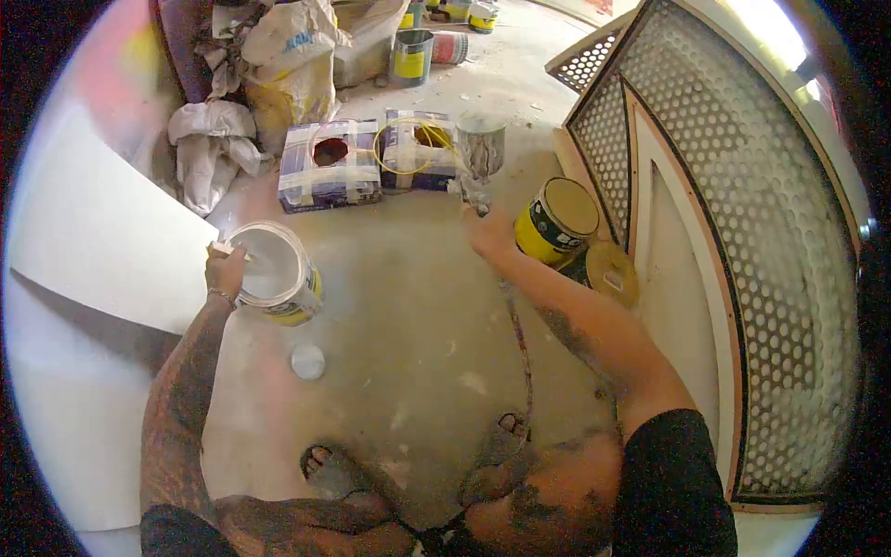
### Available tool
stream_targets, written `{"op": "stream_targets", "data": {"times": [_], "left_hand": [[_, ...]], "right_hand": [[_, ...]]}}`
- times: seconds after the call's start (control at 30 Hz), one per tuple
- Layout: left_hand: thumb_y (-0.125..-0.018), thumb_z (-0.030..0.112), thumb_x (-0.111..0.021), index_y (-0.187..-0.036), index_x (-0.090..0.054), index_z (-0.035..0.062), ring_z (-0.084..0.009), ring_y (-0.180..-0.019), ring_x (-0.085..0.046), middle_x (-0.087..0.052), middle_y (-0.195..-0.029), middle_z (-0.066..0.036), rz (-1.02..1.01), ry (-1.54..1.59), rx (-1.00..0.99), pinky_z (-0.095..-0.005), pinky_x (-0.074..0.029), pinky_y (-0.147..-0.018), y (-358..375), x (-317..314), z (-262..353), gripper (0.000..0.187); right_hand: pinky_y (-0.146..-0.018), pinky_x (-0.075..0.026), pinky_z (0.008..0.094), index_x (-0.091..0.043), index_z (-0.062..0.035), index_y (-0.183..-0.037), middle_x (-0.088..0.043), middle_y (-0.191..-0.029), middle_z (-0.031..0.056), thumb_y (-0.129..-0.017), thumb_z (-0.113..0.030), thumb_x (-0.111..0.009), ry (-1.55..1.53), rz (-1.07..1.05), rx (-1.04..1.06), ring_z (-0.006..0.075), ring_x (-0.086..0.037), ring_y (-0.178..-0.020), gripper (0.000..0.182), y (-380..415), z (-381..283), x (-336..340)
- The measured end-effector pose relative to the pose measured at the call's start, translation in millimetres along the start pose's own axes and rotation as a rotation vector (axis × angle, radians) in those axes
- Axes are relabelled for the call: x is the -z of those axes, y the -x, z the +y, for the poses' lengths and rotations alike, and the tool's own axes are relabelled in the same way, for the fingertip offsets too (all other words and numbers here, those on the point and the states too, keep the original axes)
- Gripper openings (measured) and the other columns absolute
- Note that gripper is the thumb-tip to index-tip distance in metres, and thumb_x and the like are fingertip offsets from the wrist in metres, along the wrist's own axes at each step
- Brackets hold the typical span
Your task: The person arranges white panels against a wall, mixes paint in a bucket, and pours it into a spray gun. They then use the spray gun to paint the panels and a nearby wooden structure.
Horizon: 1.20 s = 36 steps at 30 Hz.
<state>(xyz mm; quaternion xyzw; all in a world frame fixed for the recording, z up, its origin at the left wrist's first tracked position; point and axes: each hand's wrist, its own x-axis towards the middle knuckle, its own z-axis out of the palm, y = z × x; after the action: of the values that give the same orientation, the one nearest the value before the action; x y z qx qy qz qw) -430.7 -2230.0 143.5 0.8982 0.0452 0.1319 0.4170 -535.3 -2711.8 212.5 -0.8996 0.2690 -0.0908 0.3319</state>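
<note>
My left hand (225, 271) is closed around a pale, flat stick (221, 250) at the left rim of an open paint bucket (295, 304). Whitish paint (264, 260) shows inside, and the stick's lower end cannot be made out. My right hand (489, 229) grips a paint spray gun (472, 197), whose grey cup (481, 147) sits on top. A thin hose (519, 343) runs down from under my right forearm towards my foot. Just right of that hand stands a yellow and black paint can (548, 227).
Two taped boxes (331, 176) with holes stand ahead, a yellow cable (379, 144) over one. A round lid (613, 271) and perforated panels (798, 362) are at right. White sheets (102, 213) lean left; sacks (292, 70) and cans (411, 60) stand behind. A white disc (307, 362) lies on the floor.
</note>
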Motion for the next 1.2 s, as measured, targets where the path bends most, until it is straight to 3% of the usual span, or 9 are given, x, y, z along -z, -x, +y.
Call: {"op": "stream_targets", "data": {"times": [0.17, 0.23, 0.37, 0.47, 0.67, 0.77, 0.83, 0.93, 1.2], "left_hand": [[-0.081, 0.028, -0.067, -0.078, -0.062, 0.0007, -0.0173, -0.063, -0.059, -0.064, -0.071, -0.006, -0.002, -0.004, 0.005, -0.0322, -0.047, -0.060, 2, 7, 16, 0.028], [-0.075, 0.038, -0.070, -0.086, -0.065, -0.0031, -0.0245, -0.080, -0.065, -0.068, -0.085, -0.017, -0.102, -0.028, 0.157, -0.0353, -0.049, -0.074, 1, 10, 16, 0.043], [-0.075, 0.040, -0.069, -0.087, -0.066, -0.0024, -0.0234, -0.079, -0.065, -0.069, -0.085, -0.015, -0.076, 0.021, 0.094, -0.0348, -0.049, -0.074, 0, 9, 5, 0.044], [-0.075, 0.040, -0.068, -0.087, -0.067, -0.0018, -0.0226, -0.079, -0.066, -0.069, -0.083, -0.014, -0.104, 0.057, 0.138, -0.0340, -0.049, -0.073, 3, 11, 14, 0.044], [-0.075, 0.039, -0.066, -0.087, -0.066, -0.0013, -0.0242, -0.079, -0.066, -0.068, -0.082, -0.014, -0.135, 0.003, 0.116, -0.0345, -0.049, -0.073, 4, 15, 17, 0.042], [-0.074, 0.039, -0.066, -0.086, -0.066, -0.0008, -0.0257, -0.078, -0.066, -0.068, -0.082, -0.015, -0.079, 0.129, 0.112, -0.0355, -0.050, -0.072, 7, 10, 14, 0.042], [-0.074, 0.039, -0.066, -0.085, -0.066, -0.0009, -0.0262, -0.078, -0.066, -0.068, -0.083, -0.015, -0.089, 0.095, 0.116, -0.0359, -0.050, -0.072, 10, 15, 23, 0.041], [-0.073, 0.039, -0.067, -0.083, -0.065, -0.0012, -0.0272, -0.077, -0.066, -0.068, -0.083, -0.016, -0.103, 0.055, 0.119, -0.0367, -0.050, -0.072, 13, 16, 36, 0.041], [-0.072, 0.040, -0.068, -0.081, -0.067, -0.0006, -0.0287, -0.077, -0.066, -0.068, -0.079, -0.017, -0.091, -0.007, 0.109, -0.0377, -0.049, -0.072, 7, 14, 23, 0.042]], "right_hand": [[-0.086, -0.046, 0.0457, -0.060, 0.0080, -0.104, -0.061, -0.102, 0.0307, -0.081, -0.040, -0.063, -0.018, 0.067, -0.013, 0.0436, -0.059, -0.101, 0.053, 2, 6, 9], [-0.090, -0.045, 0.0491, -0.055, 0.0063, -0.113, -0.060, -0.109, 0.0288, -0.086, -0.051, -0.050, 0.108, -0.022, -0.033, 0.0446, -0.057, -0.103, 0.064, 1, 11, 18], [-0.091, -0.045, 0.0484, -0.054, 0.0052, -0.117, -0.059, -0.110, 0.0300, -0.085, -0.051, -0.049, 0.209, -0.053, -0.054, 0.0435, -0.057, -0.104, 0.065, -21, 28, 11], [-0.085, -0.048, 0.0469, -0.058, 0.0110, -0.105, -0.061, -0.101, 0.0321, -0.080, -0.050, -0.056, 0.180, 0.112, -0.133, 0.0461, -0.060, -0.096, 0.066, -41, 53, 5], [-0.094, -0.044, 0.0438, -0.053, 0.0134, -0.114, -0.054, -0.116, 0.0346, -0.080, -0.048, -0.057, 0.232, 0.171, -0.126, 0.0445, -0.055, -0.109, 0.070, -26, 27, 36], [-0.096, -0.042, 0.0438, -0.052, 0.0122, -0.117, -0.050, -0.122, 0.0347, -0.079, -0.048, -0.057, 0.034, 0.024, -0.192, 0.0444, -0.052, -0.113, 0.071, -18, 23, 41], [-0.096, -0.042, 0.0441, -0.053, 0.0113, -0.116, -0.053, -0.118, 0.0343, -0.079, -0.046, -0.056, 0.219, 0.279, -0.050, 0.0449, -0.053, -0.111, 0.068, -60, 82, 3], [-0.097, -0.042, 0.0444, -0.055, 0.0104, -0.114, -0.055, -0.115, 0.0337, -0.080, -0.043, -0.055, 0.138, 0.051, -0.154, 0.0451, -0.054, -0.110, 0.064, -15, 20, 40], [-0.092, -0.044, 0.0454, -0.059, 0.0101, -0.107, -0.059, -0.108, 0.0323, -0.080, -0.042, -0.055, 0.076, 0.059, -0.104, 0.0454, -0.056, -0.105, 0.059, -8, 11, 37]]}}
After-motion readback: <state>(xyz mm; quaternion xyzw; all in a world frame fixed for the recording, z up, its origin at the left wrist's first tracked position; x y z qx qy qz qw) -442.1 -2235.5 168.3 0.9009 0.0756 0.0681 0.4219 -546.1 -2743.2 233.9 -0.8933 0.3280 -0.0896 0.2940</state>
